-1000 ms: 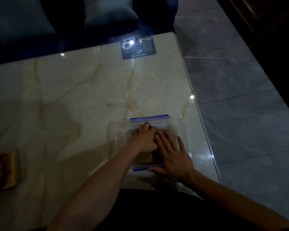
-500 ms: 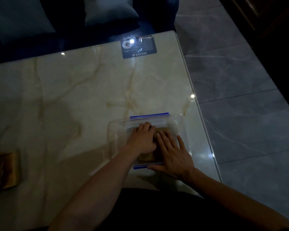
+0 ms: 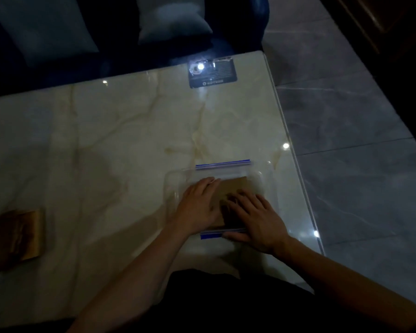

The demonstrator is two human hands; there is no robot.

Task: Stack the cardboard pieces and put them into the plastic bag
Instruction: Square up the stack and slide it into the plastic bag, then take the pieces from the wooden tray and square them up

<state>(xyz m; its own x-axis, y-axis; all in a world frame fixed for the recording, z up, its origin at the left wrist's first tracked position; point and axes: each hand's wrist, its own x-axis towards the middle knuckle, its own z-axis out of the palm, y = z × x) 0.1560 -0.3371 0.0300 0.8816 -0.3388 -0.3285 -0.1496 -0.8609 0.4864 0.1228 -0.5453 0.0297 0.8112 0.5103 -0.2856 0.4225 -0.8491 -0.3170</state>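
A clear plastic bag (image 3: 262,179) with blue zip strips at its far and near edges lies flat near the table's right front corner. A brown stack of cardboard pieces (image 3: 235,188) shows through it. My left hand (image 3: 199,205) lies flat on the bag, over the left part of the cardboard. To its right, my right hand (image 3: 255,219) presses down with fingers spread, its thumb along the near blue strip. The near part of the cardboard is hidden under both hands.
Another brown cardboard stack (image 3: 15,236) lies at the table's left front. A dark card (image 3: 213,73) sits at the far edge of the marble table (image 3: 106,145). The table's right edge drops to a tiled floor (image 3: 358,164). Dark seating with cushions (image 3: 175,25) stands beyond.
My left hand has slid a little to the left and nearer, uncovering more of the cardboard's far right part. My right hand has barely moved.
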